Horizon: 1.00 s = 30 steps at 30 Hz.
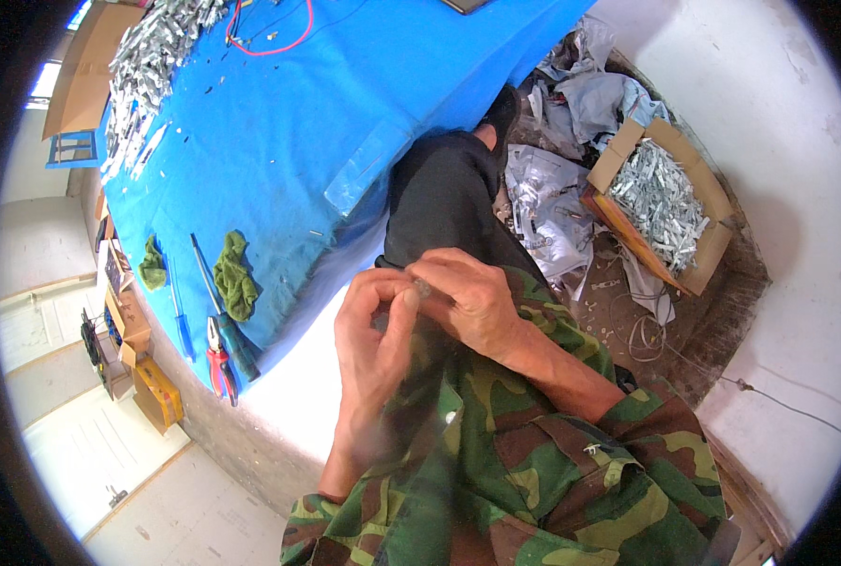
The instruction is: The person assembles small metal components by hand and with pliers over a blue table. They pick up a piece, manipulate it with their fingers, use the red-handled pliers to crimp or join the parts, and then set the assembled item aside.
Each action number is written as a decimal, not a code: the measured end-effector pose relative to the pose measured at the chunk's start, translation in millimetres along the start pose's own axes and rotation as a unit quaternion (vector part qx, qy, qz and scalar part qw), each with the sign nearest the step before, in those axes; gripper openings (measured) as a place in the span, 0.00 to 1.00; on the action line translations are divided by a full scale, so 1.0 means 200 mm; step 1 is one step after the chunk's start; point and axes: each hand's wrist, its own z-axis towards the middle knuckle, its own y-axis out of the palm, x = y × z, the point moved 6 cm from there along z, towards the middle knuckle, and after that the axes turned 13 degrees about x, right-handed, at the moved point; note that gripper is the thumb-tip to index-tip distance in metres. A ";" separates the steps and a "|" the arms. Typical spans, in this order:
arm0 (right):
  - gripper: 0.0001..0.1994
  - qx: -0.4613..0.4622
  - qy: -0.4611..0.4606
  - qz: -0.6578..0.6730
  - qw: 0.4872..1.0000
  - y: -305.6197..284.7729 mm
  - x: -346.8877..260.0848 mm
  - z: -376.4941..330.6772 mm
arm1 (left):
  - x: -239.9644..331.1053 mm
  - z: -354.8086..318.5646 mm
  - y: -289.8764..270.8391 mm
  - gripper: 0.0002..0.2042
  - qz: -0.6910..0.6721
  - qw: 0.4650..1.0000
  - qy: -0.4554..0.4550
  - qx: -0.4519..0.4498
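My left hand [371,325] and my right hand [472,300] meet in front of my body, above my lap. Both are closed in a pinch, fingertips almost touching. Between them is a small greyish piece [423,289], too small and too covered by the fingers to name. On the blue cloth [279,141] to the left lie pliers with red handles [219,366], a long screwdriver with a dark green handle [239,351], and a thinner one with a blue handle [184,337]. Two crumpled green rags [236,276] rest beside these tools.
A heap of silvery metal strips [156,71] covers the far left of the cloth, near a red wire loop [298,40]. On the floor at right stand an opened cardboard box of similar strips [661,203] and plastic bags [543,208]. A cable [741,385] runs toward the white wall.
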 end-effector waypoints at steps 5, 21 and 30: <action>0.20 0.000 -0.001 0.003 1.000 0.01 0.01 -0.01 | -0.07 0.00 0.01 0.03 -0.132 0.988 -0.076 0.015; 0.19 -0.041 -0.018 0.008 0.999 0.04 0.00 -0.04 | -0.23 -0.02 -0.01 0.05 -0.214 0.959 -0.183 -0.019; 0.15 -0.055 0.002 -0.007 0.998 0.04 0.04 -0.06 | -0.26 -0.01 0.01 0.11 -0.191 0.957 -0.215 -0.024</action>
